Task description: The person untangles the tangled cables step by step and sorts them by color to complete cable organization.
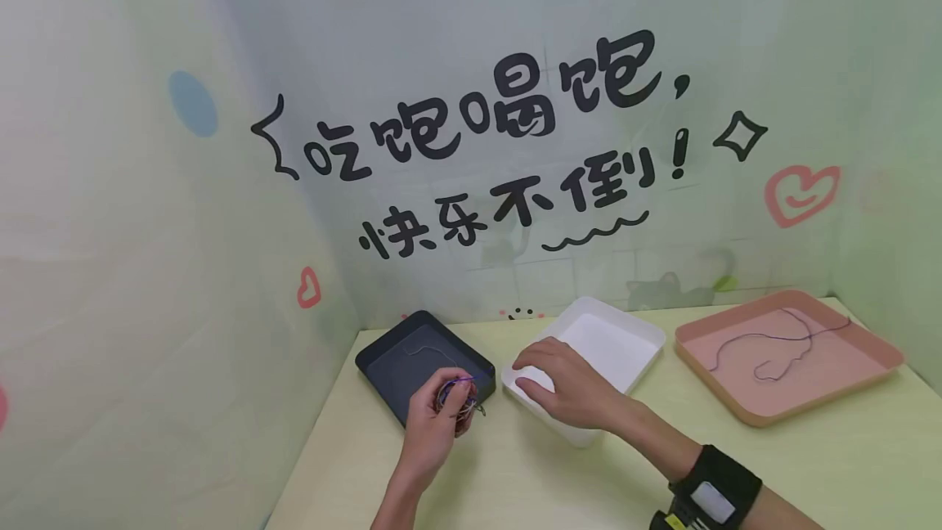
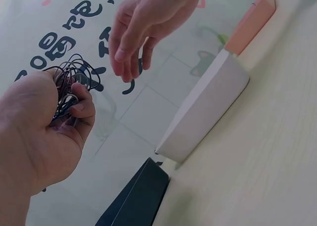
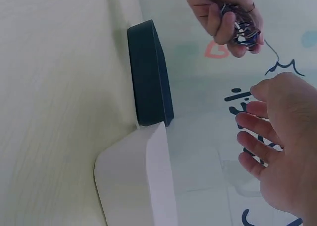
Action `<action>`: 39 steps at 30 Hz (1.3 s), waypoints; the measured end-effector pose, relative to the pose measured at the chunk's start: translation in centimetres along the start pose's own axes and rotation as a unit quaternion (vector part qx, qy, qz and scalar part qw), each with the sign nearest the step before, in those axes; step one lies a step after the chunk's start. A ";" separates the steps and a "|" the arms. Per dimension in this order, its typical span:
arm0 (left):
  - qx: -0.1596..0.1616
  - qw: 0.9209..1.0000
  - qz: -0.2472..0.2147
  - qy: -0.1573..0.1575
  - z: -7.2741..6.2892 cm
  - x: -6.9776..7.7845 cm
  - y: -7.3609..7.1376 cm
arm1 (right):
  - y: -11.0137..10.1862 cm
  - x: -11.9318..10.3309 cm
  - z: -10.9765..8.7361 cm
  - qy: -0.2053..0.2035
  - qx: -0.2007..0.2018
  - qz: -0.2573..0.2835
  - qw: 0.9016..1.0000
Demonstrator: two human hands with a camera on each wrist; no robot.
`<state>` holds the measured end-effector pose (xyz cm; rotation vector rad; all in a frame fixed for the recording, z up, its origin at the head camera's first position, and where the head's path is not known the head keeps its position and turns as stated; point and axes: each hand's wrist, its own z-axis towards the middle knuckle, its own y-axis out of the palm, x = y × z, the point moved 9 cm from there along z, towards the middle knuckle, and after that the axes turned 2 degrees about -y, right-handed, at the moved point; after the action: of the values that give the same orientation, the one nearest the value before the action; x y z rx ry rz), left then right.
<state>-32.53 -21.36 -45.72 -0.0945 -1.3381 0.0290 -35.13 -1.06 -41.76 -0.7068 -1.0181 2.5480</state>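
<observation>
- Black wristband (image 1: 715, 487) is on the right forearm, nearest the head camera.
- Right hand (image 1: 559, 383) hangs above the white tray (image 1: 611, 342), fingers apart and slightly bent, thumb out to one side; it holds nothing.
- Left hand (image 1: 430, 428) has its fingers curled well round the wires (image 1: 458, 401), thumb laid over them.
- Those wires, a tangled, mixed-colour bundle, are held up in the air in front of the black tray (image 1: 390, 358), loops poking out past the fingers.
- One thin strand lies in the black tray.
- Pink tray (image 1: 824, 366), at the far right, holds long purplish strands, crossed and curving.
- All three trays stand along the back of the table (image 1: 589, 489), before a lettered backdrop (image 1: 441, 23).
</observation>
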 end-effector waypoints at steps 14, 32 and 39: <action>-0.117 0.993 0.023 -0.019 1.2 0.1 7.5 | -6.0 -1.5 -3.6 -0.038 0.106 0.093 0.989; -0.177 0.982 0.070 -0.010 1.4 0.7 9.0 | -8.8 -0.6 -3.9 -0.063 0.099 0.117 0.986; -0.203 0.978 0.045 -0.023 1.0 0.5 8.7 | -10.8 -0.7 -3.5 -0.087 0.107 0.065 0.988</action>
<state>-33.08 -12.58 -45.71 -0.5031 -1.3693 -0.1683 -31.61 8.14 -36.09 -0.5153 -0.7530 2.8193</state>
